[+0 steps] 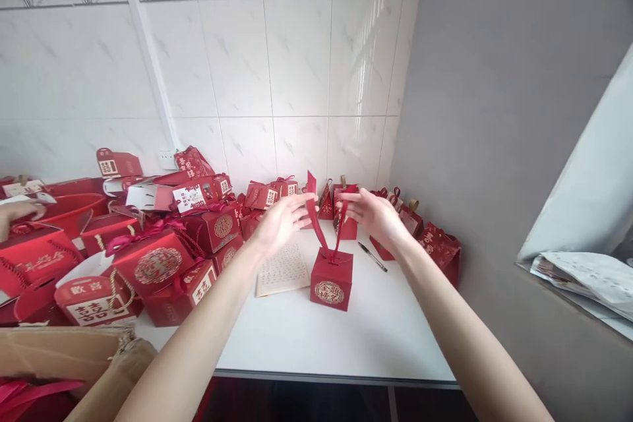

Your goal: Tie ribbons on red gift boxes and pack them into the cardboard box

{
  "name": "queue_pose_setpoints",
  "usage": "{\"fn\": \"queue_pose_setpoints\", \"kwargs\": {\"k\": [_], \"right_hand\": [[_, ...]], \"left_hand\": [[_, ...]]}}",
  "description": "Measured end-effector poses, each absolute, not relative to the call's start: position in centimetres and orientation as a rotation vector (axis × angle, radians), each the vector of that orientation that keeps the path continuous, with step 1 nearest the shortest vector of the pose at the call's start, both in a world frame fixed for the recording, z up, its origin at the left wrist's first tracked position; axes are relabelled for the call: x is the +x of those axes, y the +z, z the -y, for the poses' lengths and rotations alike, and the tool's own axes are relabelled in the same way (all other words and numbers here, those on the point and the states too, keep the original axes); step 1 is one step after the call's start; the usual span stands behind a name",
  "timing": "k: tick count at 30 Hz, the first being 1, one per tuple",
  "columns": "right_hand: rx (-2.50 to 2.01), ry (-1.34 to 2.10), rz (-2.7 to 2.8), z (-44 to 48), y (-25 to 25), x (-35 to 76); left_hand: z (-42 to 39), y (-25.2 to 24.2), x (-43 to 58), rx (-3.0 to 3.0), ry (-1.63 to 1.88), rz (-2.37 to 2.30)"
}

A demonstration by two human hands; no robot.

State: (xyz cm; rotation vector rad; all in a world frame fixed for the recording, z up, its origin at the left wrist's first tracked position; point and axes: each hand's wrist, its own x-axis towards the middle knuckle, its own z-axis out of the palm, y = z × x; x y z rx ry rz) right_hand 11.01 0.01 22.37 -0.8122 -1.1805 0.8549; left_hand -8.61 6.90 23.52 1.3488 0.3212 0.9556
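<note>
A small dark-red box (331, 280) with a round gold design on its front stands upright on the white table (390, 343), just to the right of the handwritten notebook (283, 271); whether the two touch is hard to tell. A red ribbon (315, 227) is gathered at the middle of the box's top, and its two tails rise in a V, one to each hand. The left hand (287, 221), over the notebook's far edge, holds one tail with loosely bent fingers — the end of it sticking up above them. The right hand (372, 214), up and to the right of the notebook, holds the other tail at its fingertips, and the two hands are apart. A black pen (372, 257) lies to the notebook's right, past the box. Behind the notebook, gift boxes (262, 196) stand near the tiled wall (297, 59); to its left rises a large heap of red boxes (158, 264) — with another person's hand (20, 212) at the far end. Nearer than the notebook and well to its left is an open cardboard carton (54, 349).
</note>
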Motion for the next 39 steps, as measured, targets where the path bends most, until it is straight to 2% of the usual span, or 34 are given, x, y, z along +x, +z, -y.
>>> {"fn": "queue_pose_setpoints", "kwargs": {"k": [7,12,15,18,23,26,29,33,39], "right_hand": [[-0.757,0.868,1.368,0.5,23.3,8.4],[-0.740,0.979,1.423,2.3,22.7,11.6],[-1.120,0.696,1.691,1.8,21.3,12.7],[-1.449,0.421,1.974,0.4,18.8,12.2],[-1.497,0.293,2.210,-1.2,15.6,10.9],[-1.528,0.246,2.317,-1.2,15.4,10.5],[-1.585,0.228,2.377,-1.1,15.8,10.1],[-1.681,0.358,2.438,-1.2,16.4,9.6],[-1.738,0.460,2.384,-1.7,16.7,9.6]], "left_hand": [[-5.3,24.3,-7.7,1.401,0.897,-0.220],[-7.4,23.7,-10.2,1.228,1.204,-0.402],[-7.9,22.2,-10.5,1.609,1.285,-0.719],[-6.4,19.3,-9.3,1.904,1.165,-0.868],[-3.4,14.4,-7.1,2.410,0.838,-0.988],[-3.7,13.4,-7.5,2.596,0.535,-1.083],[-4.6,14.0,-8.5,2.604,0.400,-1.040],[-4.8,15.1,-9.1,2.585,0.355,-0.969],[-3.7,14.1,-7.4,2.579,0.496,-1.068]]}}
